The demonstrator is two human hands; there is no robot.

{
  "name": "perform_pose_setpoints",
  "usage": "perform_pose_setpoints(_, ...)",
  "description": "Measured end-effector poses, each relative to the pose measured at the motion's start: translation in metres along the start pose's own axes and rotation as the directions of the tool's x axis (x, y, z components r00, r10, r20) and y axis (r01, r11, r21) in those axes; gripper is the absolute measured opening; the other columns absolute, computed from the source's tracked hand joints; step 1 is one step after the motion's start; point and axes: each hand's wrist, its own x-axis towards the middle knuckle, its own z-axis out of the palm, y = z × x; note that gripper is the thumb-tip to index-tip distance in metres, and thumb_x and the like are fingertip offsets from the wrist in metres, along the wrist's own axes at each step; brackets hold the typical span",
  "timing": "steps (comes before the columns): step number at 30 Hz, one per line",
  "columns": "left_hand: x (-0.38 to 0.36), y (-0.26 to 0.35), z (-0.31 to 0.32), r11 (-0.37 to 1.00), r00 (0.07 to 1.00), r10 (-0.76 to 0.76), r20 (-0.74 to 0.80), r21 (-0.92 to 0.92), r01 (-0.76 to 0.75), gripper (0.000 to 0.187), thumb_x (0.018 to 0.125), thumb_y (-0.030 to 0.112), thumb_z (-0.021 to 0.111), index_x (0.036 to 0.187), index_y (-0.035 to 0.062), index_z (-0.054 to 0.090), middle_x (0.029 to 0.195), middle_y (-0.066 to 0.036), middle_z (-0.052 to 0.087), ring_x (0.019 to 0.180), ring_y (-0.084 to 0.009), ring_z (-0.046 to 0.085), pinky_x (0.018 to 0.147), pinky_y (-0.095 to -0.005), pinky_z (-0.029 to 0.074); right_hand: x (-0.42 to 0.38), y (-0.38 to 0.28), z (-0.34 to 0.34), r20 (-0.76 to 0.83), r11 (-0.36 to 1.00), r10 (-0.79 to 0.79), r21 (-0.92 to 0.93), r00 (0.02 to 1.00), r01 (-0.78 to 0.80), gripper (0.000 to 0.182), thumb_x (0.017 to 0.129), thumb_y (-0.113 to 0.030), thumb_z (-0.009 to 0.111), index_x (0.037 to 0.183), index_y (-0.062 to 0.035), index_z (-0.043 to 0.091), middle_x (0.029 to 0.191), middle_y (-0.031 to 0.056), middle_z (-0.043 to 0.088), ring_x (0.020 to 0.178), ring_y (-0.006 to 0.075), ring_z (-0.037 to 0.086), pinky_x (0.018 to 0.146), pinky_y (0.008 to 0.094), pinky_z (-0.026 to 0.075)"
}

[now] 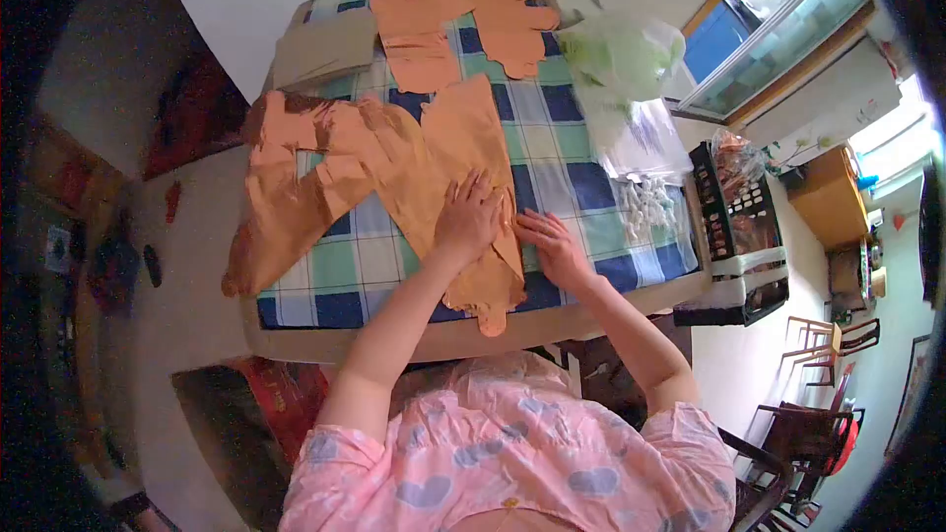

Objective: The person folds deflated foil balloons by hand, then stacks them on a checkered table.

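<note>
Several shiny copper-orange foil-like sheets lie on a plaid cloth point(542, 143). My left hand point(468, 217) lies flat with its fingers spread on the long foil piece point(463, 138) in front of me, whose near end reaches the cloth's front edge. Along that piece's right edge rests my right hand point(557, 248), fingers stretched out towards the foil, with nothing visible in it. To the left is a larger crumpled foil piece point(296, 212). Two flatter orange shapes, one left point(414, 30) and one right point(510, 25), lie at the far side.
At the far left of the cloth is a beige flat piece point(325, 47). Clear and greenish plastic bags point(626, 54) lie at the far right, with small white items point(650, 209) nearer. A black crate point(734, 227) stands at the right, chairs point(833, 337) beyond it.
</note>
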Motion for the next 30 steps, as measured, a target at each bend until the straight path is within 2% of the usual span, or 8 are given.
perform_pose_setpoints(4,-0.001,0.001,0.0,1.0,0.999,0.003,-0.037,0.004,-0.003,0.036,0.091,0.027,0.047,0.122,0.0107,0.055,0.137,-0.014,0.042,0.131,-0.03,0.035,0.107,-0.0498,0.025,-0.033,-0.028,-0.012,0.106,0.999,-0.035,0.0,0.994,0.035,0.053,0.067,0.011,0.047,0.114,-0.0076,0.062,0.129,0.0104,0.053,0.125,0.0285,0.046,0.107,0.0472,0.03)
perform_pose_setpoints(7,-0.001,0.0,-0.001,0.999,0.998,0.039,-0.05,0.024,-0.038,0.036,0.09,0.025,0.048,0.123,0.0112,0.054,0.137,-0.013,0.041,0.131,-0.0295,0.034,0.107,-0.0499,0.026,-0.053,-0.037,-0.018,0.174,0.995,-0.098,0.01,0.98,0.098,0.038,0.075,-0.014,0.058,0.113,-0.0086,0.062,0.13,0.0087,0.053,0.125,0.0285,0.045,0.105,0.0467,0.032)
perform_pose_setpoints(15,0.002,0.0,-0.003,0.999,1.0,0.02,-0.011,0.047,-0.02,0.038,0.091,0.026,0.047,0.125,0.0112,0.053,0.139,-0.013,0.04,0.131,-0.0284,0.034,0.107,-0.0494,0.026,-0.063,-0.044,-0.033,0.259,0.987,-0.163,0.037,0.952,0.159,0.036,0.069,-0.016,0.064,0.104,-0.0069,0.062,0.121,0.0088,0.058,0.112,0.0301,0.053,0.1,0.0459,0.037)
perform_pose_setpoints(18,0.001,0.0,0.001,0.997,1.0,0.017,0.026,0.072,-0.019,0.039,0.092,0.027,0.045,0.126,0.0111,0.051,0.139,-0.013,0.04,0.132,-0.0287,0.034,0.107,-0.0502,0.025,-0.017,-0.031,-0.018,0.005,0.999,-0.026,-0.03,1.0,0.026,0.032,0.071,-0.009,0.064,0.103,-0.0063,0.062,0.114,0.01,0.06,0.103,0.0338,0.055,0.097,0.0431,0.04)
perform_pose_setpoints(22,0.002,-0.007,0.012,0.993,0.999,0.021,0.049,0.114,-0.026,0.034,0.09,0.022,0.048,0.12,0.0086,0.056,0.138,-0.015,0.041,0.129,-0.0307,0.037,0.106,-0.0476,0.028,0.051,-0.034,0.018,-0.238,0.997,0.025,-0.069,0.971,-0.042,0.036,0.075,-0.002,0.057,0.111,-0.0054,0.058,0.119,0.0146,0.057,0.108,0.0353,0.052,0.097,0.0435,0.04)
perform_pose_setpoints(25,0.002,-0.024,0.01,0.942,0.981,-0.098,-0.165,-0.335,0.038,0.035,0.085,0.017,0.049,0.115,0.0019,0.059,0.126,-0.018,0.051,0.122,-0.0359,0.042,0.107,-0.0447,0.028,0.06,-0.019,0.037,-0.205,0.981,0.055,-0.169,0.977,-0.09,0.043,0.076,-0.003,0.055,0.118,-0.0054,0.052,0.124,0.0162,0.053,0.115,0.035,0.049,0.1,0.0463,0.036)
perform_pose_setpoints(27,-0.015,-0.049,0.004,0.883,0.868,-0.346,-0.356,-0.435,0.174,0.024,0.084,0.011,0.056,0.104,-0.0011,0.063,0.128,-0.017,0.05,0.111,-0.0302,0.051,0.095,-0.0396,0.039,0.055,-0.011,0.043,-0.183,0.979,0.049,-0.184,0.982,-0.083,0.042,0.076,-0.004,0.055,0.118,-0.0056,0.052,0.124,0.0161,0.052,0.116,0.0351,0.048,0.102,0.0474,0.035)
perform_pose_setpoints(30,-0.038,-0.048,-0.06,0.373,0.551,-0.817,-0.169,-0.884,0.282,0.023,0.085,0.015,0.056,0.102,0.0009,0.063,0.108,-0.009,0.058,0.097,-0.0189,0.054,0.081,-0.0313,0.043,0.056,-0.018,0.04,-0.203,0.972,0.031,-0.22,0.979,-0.077,0.041,0.074,-0.001,0.055,0.114,-0.0038,0.056,0.119,0.015,0.055,0.112,0.0326,0.051,0.099,0.0438,0.038)
